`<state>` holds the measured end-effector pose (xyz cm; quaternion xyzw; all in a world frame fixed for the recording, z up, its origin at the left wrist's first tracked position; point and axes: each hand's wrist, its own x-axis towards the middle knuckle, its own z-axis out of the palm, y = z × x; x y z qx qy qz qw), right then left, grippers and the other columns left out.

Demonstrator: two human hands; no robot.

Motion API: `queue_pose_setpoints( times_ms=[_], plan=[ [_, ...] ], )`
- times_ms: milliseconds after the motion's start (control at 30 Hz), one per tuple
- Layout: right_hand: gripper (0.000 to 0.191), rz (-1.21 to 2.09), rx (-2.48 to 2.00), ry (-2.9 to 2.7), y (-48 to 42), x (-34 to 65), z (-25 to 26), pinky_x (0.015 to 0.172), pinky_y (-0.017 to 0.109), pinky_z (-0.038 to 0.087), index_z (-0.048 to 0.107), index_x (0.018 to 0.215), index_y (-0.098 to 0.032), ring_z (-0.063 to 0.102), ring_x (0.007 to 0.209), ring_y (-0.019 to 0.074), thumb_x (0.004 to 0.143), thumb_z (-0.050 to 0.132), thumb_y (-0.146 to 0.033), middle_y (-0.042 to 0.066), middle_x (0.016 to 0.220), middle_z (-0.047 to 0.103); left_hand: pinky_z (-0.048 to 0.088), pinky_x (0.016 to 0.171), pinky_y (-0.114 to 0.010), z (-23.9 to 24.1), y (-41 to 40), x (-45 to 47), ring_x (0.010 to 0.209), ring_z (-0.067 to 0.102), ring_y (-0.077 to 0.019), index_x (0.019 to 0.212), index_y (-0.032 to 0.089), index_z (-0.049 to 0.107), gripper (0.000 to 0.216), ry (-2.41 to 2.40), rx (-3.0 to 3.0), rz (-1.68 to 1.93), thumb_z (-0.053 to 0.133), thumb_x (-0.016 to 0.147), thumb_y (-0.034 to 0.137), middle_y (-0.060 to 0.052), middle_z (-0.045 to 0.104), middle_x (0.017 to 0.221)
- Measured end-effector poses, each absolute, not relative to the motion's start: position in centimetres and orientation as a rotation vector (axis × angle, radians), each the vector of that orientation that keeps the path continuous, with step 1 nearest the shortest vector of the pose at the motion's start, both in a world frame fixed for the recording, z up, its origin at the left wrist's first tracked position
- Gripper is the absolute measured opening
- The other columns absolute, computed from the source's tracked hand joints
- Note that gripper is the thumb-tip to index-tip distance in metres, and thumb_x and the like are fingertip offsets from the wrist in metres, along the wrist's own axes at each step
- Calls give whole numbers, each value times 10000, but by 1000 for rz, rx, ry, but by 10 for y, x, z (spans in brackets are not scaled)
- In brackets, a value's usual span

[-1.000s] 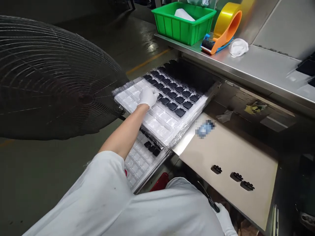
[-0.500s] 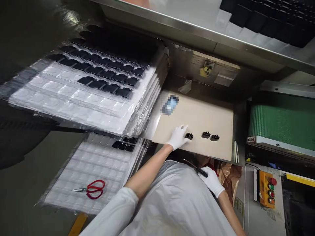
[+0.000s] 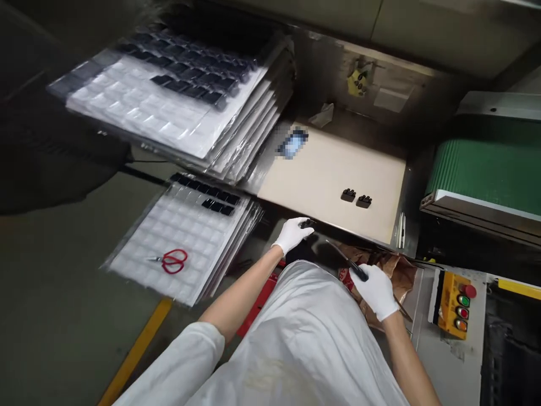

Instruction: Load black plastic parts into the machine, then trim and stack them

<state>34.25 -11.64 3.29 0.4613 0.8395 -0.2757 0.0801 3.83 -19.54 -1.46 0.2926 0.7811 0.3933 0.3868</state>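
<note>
head view is showing your left hand (image 3: 291, 234), gloved in white, hovering just off the near edge of the beige board (image 3: 321, 169). its fingers are curling inward and the tips are pinching a small black part (image 3: 306, 224), which is sitting in that pinch just in front of the board's edge. whether the part is touching the edge cannot be told.

your right hand (image 3: 376, 290), also gloved, is wrapping closed around the handle of a thin black tool (image 3: 344, 260). the tool's slim end is pointing up and to the left, toward your left hand, with the tip stopping near it but apart from it. the hand is hovering over a crumpled brown paper bag (image 3: 395, 269).

two black parts (image 3: 355, 198) are lying side by side on the board, well apart from the one you are holding. a tall stack of clear trays (image 3: 169, 113), with dark pieces filling its far rows, is overhanging the board's left side. a lower stack of trays (image 3: 186, 225) is lying below it, and red scissors (image 3: 171, 260) are resting on top of that. a green conveyor belt (image 3: 486, 175) is running along the right, and a yellow button box (image 3: 454, 307) is sitting below it.
</note>
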Motion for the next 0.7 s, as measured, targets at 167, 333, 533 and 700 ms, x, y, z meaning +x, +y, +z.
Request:
queue_pose_setpoints(
  times_ms=[167,333,533,700],
  plan=[
    [341,-632,1164,2537,-120,357,36,607,293,313,754,739,-226,649,720,206,891,614,-498,83,772,720,517,1072,-407,-14,-271,77,1173,691,-281,1224,146,712,498,1998,500,1133,809,746,246,-154,740,1272],
    [307,-953,978,2505,-129,380,26,589,283,337,767,724,-220,673,699,221,855,635,-464,68,725,754,558,731,-270,7,-327,72,883,711,-184,1174,130,715,545,1569,341,1230,856,721,400,-120,759,1081],
    [266,-967,979,2467,-143,369,35,600,289,337,761,718,-225,674,689,215,848,656,-432,70,733,759,504,651,-249,9,-327,43,747,675,-162,1198,140,710,644,1480,588,868,893,615,343,-45,745,877],
    [323,-830,988,2418,-149,315,53,577,304,313,727,645,-230,645,624,213,856,637,-456,73,675,725,539,939,-349,6,-309,18,1075,726,-307,1297,200,717,679,1823,1122,470,806,625,166,-112,775,1145]
  ],
)
